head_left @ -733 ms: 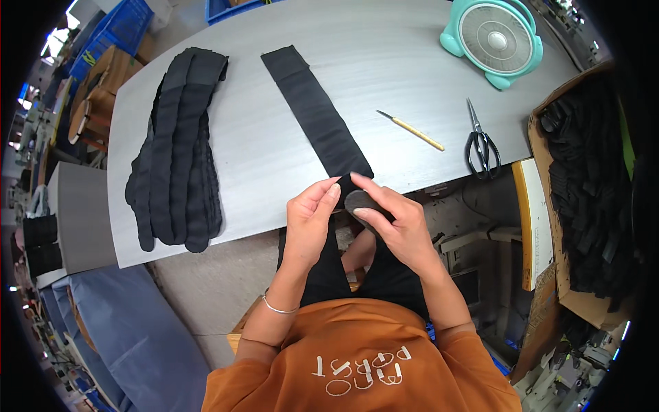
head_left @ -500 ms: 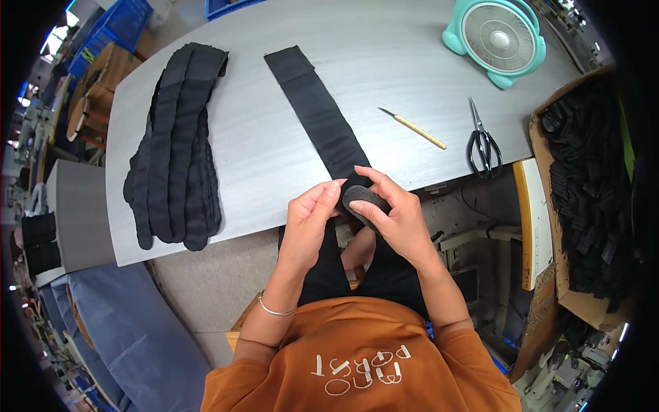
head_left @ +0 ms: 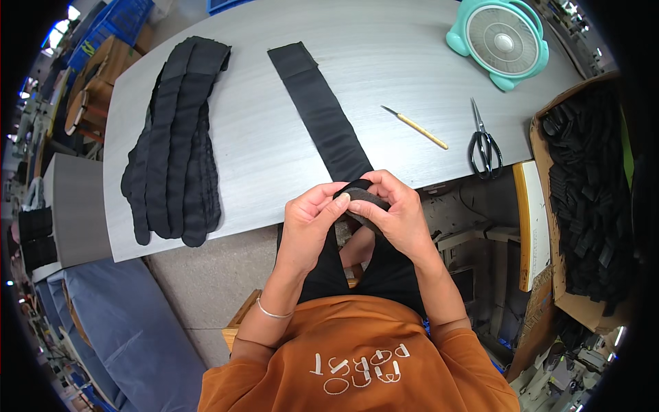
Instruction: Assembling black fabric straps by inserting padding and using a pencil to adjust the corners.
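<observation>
The left hand (head_left: 312, 216) and right hand (head_left: 400, 214) meet just by the counter's (head_left: 247, 117) near edge, pinching a dark grey pad (head_left: 368, 197) together with the near end of a black fabric strip (head_left: 322, 113). The rest of it stretches away flat, between a pile of black strips (head_left: 180, 144) and a yellow-handled pointed tool (head_left: 420, 129), scissors (head_left: 484, 151) beyond.

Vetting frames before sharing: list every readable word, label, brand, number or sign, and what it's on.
Orange shirt: white lettering on the chest; wording withheld, not copied here.
Fan: nothing legible.
Black strip and dark grey pad: no lettering visible.
Scissors and yellow-handled tool: nothing legible.
Background near the picture's rim: too small and blurred to tell.
</observation>
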`<state>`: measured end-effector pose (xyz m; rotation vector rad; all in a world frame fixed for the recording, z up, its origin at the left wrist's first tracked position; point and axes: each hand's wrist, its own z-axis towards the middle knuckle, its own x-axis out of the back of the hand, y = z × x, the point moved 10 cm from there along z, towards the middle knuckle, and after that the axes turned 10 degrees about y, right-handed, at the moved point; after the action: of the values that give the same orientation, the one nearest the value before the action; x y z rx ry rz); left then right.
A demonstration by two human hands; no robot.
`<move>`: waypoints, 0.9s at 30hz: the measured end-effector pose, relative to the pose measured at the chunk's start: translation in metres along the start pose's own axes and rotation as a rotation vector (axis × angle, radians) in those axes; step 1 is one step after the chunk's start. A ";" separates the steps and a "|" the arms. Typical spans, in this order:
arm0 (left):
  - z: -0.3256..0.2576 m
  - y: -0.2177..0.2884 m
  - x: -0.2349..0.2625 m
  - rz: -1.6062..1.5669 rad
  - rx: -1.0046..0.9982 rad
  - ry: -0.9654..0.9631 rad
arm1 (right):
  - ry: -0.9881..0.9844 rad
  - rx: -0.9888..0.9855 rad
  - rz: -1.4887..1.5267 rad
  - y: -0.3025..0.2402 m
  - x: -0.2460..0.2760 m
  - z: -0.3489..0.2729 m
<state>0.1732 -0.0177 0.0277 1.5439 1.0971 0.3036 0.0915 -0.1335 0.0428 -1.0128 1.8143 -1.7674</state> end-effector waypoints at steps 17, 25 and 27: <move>-0.003 -0.003 0.010 -0.015 -0.092 0.180 | 0.149 0.256 -0.081 -0.025 0.002 -0.001; 0.004 -0.008 0.014 -0.132 0.049 0.134 | -0.007 0.066 -0.017 -0.020 0.003 0.006; 0.008 -0.010 0.013 -0.204 0.143 0.096 | -0.094 0.062 0.073 -0.026 0.004 0.008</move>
<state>0.1814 -0.0137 0.0116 1.5395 1.3657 0.1634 0.1003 -0.1401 0.0679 -0.9760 1.7069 -1.6937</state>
